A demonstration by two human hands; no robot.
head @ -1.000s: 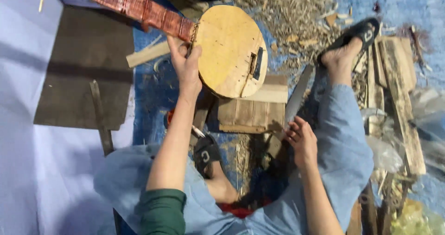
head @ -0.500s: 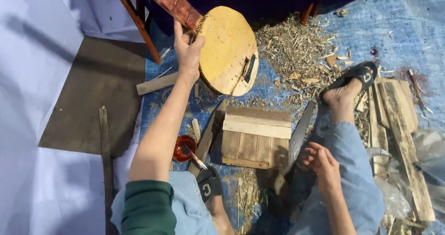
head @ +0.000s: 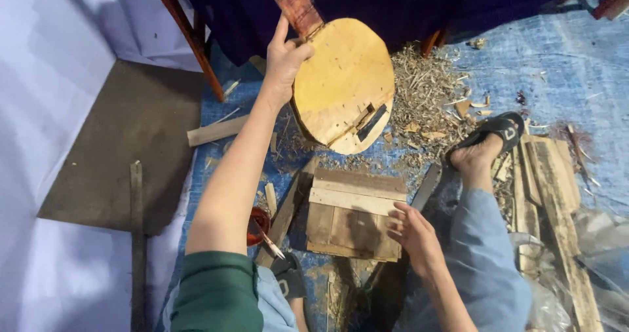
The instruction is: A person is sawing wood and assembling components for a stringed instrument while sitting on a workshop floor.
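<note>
Head view: the left hand point(head: 285, 60) has its grip closed where the reddish-brown neck point(head: 293, 3) meets the round pale-wood instrument body point(head: 344, 86), holding it tilted above the blue tarp floor point(head: 557, 63). Below that grip lies a small block of flat wooden boards point(head: 350, 211). The right hand point(head: 416, 237) rests on the block's right edge, fingers loosely curled, apparently holding nothing. The body looks shaped and joined; heaped wood shavings point(head: 426, 89) suggest carving is mostly done, finishing left.
</note>
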